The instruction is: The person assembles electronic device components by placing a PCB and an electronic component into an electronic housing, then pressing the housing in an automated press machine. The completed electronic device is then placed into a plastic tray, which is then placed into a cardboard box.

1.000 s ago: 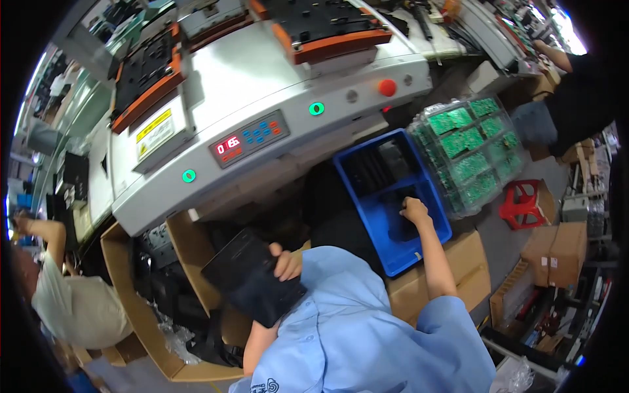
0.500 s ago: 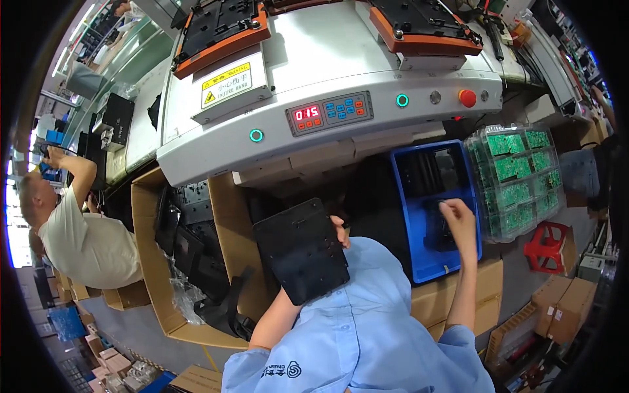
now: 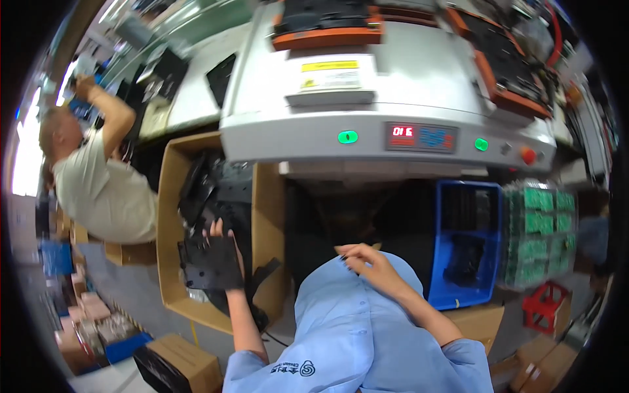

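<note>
Grasping a flat black panel (image 3: 213, 263) in the left hand (image 3: 218, 229), over the open cardboard box (image 3: 269, 223).
Near loose black parts (image 3: 232, 182) in the box, height above them impossible to tell. Curling the right hand (image 3: 369, 263) before the light-blue shirt (image 3: 331, 311); impossible to tell whether empty or pinching something small. Farther right, beside clear trays of green circuit boards (image 3: 539, 223): a blue bin (image 3: 452, 300).

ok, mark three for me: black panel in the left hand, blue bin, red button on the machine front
Black panel (image 3: 211, 265): head view, middle of its flat face.
Blue bin (image 3: 468, 298): head view, its near wall.
Red button (image 3: 528, 155): head view, its cap.
</note>
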{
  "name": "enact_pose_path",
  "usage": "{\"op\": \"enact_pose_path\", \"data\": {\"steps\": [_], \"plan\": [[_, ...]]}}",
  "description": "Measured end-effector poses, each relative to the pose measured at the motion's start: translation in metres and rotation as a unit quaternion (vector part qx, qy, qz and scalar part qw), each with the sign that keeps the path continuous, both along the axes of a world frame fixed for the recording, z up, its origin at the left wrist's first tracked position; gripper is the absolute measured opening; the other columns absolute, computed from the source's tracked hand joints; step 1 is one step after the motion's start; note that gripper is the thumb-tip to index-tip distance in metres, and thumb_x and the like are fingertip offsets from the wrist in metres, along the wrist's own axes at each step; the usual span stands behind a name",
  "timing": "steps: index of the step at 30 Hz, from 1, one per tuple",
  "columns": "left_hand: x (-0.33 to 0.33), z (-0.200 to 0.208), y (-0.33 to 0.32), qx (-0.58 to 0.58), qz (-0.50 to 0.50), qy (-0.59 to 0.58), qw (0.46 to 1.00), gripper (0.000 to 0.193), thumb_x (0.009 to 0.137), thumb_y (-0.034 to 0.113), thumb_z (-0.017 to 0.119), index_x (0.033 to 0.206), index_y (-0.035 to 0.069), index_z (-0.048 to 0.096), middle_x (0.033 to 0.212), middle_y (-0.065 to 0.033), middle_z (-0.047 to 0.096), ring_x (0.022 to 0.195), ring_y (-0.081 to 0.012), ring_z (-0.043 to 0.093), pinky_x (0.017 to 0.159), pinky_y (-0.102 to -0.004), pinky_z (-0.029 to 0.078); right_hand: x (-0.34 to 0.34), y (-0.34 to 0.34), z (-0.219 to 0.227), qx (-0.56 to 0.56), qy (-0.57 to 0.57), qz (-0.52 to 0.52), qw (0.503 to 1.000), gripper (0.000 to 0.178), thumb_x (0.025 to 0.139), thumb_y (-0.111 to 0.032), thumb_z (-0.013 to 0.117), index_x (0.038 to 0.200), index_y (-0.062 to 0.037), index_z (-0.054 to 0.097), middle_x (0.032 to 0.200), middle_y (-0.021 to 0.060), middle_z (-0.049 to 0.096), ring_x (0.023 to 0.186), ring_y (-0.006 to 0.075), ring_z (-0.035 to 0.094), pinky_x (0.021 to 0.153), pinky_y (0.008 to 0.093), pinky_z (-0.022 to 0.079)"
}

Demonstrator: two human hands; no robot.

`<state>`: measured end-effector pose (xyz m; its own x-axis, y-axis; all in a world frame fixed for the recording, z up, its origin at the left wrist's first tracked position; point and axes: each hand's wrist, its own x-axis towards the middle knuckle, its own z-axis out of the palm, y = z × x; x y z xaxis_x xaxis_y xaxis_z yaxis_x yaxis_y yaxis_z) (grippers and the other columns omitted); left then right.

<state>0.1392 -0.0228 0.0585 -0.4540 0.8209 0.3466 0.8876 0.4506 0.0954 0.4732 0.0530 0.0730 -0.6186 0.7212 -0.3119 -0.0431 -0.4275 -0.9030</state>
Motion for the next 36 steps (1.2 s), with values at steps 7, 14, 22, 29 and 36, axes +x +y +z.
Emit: {"op": "enact_pose_path", "data": {"steps": [7,14,22,29,36], "plan": [[-0.033,-0.04,-0.03,0.034,-0.001,-0.286,0.958,0.027,0.09,0.017,0.055,0.115,0.006,0.06,0.117,-0.0152,0.058,0.121,-0.0284,0.047,0.1,-0.0323,0.036,-0.013,-0.005,-0.053,0.11,-0.142,0.07,0.981,0.016,0.088,-0.014,0.06,0.094,0.0008,0.058,0.083,0.0064,0.062,0.079,0.0108,0.058,0.071,0.0233,0.046],[-0.071,-0.017,-0.056,0.163,0.138,-0.141,0.967,0.028,0.084,0.012,0.06,0.112,0.005,0.06,0.111,-0.0131,0.059,0.114,-0.0306,0.049,0.095,-0.0385,0.039,-0.002,-0.013,-0.083,0.112,-0.204,0.054,0.971,0.014,0.088,-0.015,0.06,0.092,-0.0008,0.058,0.082,0.0022,0.06,0.076,0.0079,0.056,0.071,0.0219,0.045],[-0.174,-0.054,-0.136,0.09,0.344,-0.054,0.933,0.071,0.073,0.027,0.073,0.133,0.01,0.041,0.133,-0.0188,0.038,0.12,-0.0404,0.038,0.101,-0.0468,0.032,0.005,-0.004,-0.091,0.109,-0.23,0.054,0.965,0.014,0.087,-0.015,0.061,0.092,-0.0015,0.059,0.078,0.0003,0.059,0.072,0.0067,0.054,0.068,0.0209,0.044],[-0.214,-0.028,-0.121,-0.076,0.353,0.019,0.932,0.054,0.064,0.029,0.079,0.111,0.012,0.059,0.11,-0.0156,0.051,0.105,-0.0386,0.045,0.089,-0.047,0.039,0.009,-0.004,-0.09,0.106,-0.209,-0.024,0.972,0.015,0.086,-0.012,0.062,0.095,-0.0001,0.06,0.079,0.0013,0.059,0.072,0.0059,0.053,0.066,0.0207,0.044],[-0.161,0.013,-0.11,0.032,0.338,-0.072,0.938,0.038,0.075,0.023,0.07,0.106,0.005,0.057,0.09,-0.0158,0.064,0.086,-0.0321,0.061,0.08,-0.0407,0.046,-0.009,0.001,-0.058,0.064,-0.164,-0.041,0.984,0.016,0.087,-0.007,0.061,0.1,0.0007,0.056,0.083,0.0027,0.059,0.075,0.0053,0.055,0.069,0.0191,0.046]]}}
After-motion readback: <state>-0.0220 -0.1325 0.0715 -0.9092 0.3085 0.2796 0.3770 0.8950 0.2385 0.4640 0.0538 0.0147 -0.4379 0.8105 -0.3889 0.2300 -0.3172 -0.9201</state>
